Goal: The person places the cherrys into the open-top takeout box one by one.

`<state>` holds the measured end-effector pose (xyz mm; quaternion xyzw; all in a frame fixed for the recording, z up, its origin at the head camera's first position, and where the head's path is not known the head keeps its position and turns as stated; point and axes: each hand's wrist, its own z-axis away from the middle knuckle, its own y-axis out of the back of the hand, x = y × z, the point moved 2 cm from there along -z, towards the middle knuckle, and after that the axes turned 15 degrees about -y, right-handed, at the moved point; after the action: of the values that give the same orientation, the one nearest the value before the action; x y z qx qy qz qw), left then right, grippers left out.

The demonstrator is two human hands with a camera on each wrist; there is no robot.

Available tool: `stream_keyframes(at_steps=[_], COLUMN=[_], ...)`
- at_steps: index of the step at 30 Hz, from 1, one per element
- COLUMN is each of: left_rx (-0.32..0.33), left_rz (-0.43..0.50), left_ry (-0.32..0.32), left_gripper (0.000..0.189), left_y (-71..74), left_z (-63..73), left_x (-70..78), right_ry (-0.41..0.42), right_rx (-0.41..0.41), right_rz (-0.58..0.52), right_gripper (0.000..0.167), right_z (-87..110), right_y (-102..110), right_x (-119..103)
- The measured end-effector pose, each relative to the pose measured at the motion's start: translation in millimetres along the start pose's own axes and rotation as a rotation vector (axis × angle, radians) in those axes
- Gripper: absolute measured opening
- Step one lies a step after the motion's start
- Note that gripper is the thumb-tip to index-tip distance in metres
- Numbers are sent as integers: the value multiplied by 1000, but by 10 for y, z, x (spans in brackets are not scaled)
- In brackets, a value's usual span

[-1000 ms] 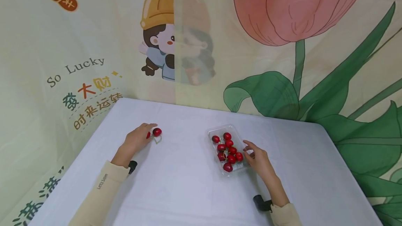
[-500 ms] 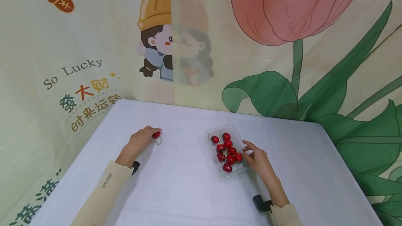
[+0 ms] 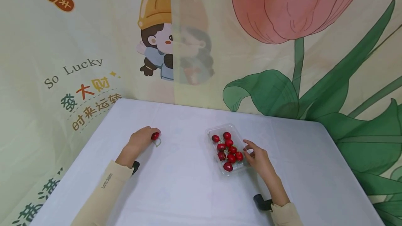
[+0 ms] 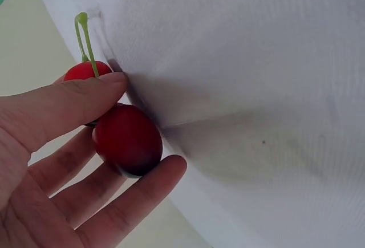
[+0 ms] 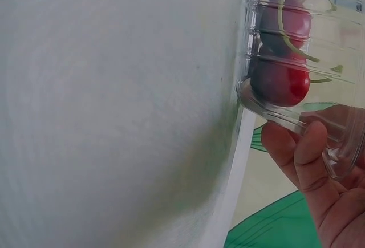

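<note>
On the left of the table, my left hand (image 3: pixel 140 141) holds a pair of dark red cherries (image 3: pixel 155 136) on the white cloth. In the left wrist view, thumb and fingers close about the nearer cherry (image 4: pixel 128 139). A second cherry (image 4: pixel 85 72) shows partly behind the thumb, and their green stems (image 4: pixel 83 31) meet at the top. My right hand (image 3: pixel 259 159) grips the right side of a clear plastic box (image 3: pixel 220 127), which holds several red cherries (image 3: pixel 231 150). From the right wrist, fingers (image 5: pixel 312 157) show at the box's corner, the others partly behind the plastic.
A white cloth (image 3: pixel 185 184) covers the table, whose back edge meets a printed curtain (image 3: pixel 201 44). Black wrist cameras are strapped on both wrists; the right one (image 3: pixel 261 202) hangs low over the cloth. A wide stretch of cloth lies between the left hand and the box.
My left hand has moved slightly to the right and closed round the cherry pair, hiding one cherry in the head view. The right hand and the box have stayed in place.
</note>
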<state>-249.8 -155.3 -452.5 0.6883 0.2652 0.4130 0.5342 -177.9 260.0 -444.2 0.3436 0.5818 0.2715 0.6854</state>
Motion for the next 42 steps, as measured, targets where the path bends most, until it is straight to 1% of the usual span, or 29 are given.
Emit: stream_keyframes(at_steps=[6, 12, 18, 24, 34, 37, 42], left_rx=[36, 65, 84, 113, 216, 231, 228], left_rz=[28, 18, 37, 35, 40, 51, 60], left_ry=[0, -24, -48, -100, -210, -222, -232], left_gripper=[32, 35, 34, 38, 41, 42, 42], left_y=[54, 113, 176, 229, 266, 272, 255], left_z=[16, 4, -11, -38, -54, -67, -79], left_x=[45, 88, 173, 318, 616, 685, 781], right_ry=[-6, -19, -20, -18, -35, -28, -20], right_rx=[-6, -9, -12, -5, -15, -13, -11], right_rz=[8, 9, 6, 14, 14, 10, 12], right_gripper=[46, 46, 46, 46, 46, 46, 46], right_z=[-1, -2, 5, 5, 1, -1, -3], right_y=[6, 4, -2, -6, -2, 5, 11], right_x=[0, -6, -7, -12, -24, -32, -43])
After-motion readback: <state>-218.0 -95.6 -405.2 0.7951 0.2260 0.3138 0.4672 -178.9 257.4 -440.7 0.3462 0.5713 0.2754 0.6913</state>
